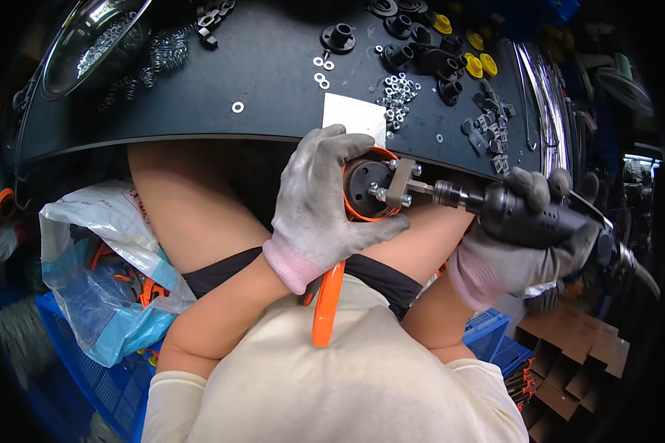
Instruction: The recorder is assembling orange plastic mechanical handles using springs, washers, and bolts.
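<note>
"Over the lap [192, 188], what did I see?"

"The left hand [312, 193] curled round the orange-rimmed part [362, 190], presumably steadying it; the right hand [521, 264] gripped a power driver [521, 214], levelled at the metal bracket [400, 183]."

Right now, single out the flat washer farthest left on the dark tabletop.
The lone silver washer, well left of the white sheet; the other loose washers lie farther right.
</note>
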Available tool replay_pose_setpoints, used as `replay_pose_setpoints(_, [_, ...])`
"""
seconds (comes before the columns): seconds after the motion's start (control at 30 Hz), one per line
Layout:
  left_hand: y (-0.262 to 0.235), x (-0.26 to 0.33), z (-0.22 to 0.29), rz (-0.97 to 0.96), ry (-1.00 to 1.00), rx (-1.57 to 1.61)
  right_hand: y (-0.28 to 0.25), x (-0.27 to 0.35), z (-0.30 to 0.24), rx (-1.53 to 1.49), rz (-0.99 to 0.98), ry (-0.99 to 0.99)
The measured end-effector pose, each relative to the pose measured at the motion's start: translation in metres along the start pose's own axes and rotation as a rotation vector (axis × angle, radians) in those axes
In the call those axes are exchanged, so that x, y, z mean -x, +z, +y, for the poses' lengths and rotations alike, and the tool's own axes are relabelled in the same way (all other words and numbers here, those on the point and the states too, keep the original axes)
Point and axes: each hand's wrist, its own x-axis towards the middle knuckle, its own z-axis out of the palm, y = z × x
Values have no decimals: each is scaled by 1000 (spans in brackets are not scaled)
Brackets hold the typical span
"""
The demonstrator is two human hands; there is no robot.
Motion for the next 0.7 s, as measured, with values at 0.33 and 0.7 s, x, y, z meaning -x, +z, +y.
replay_pose_setpoints(0.33, [1,-2,-2,40,67,-54,-1,-8,-15,-34,-360,57])
replay_pose_setpoints(0.7, [-1,-2,-2,45,60,-11,-11,-99,54,-579,-937,474])
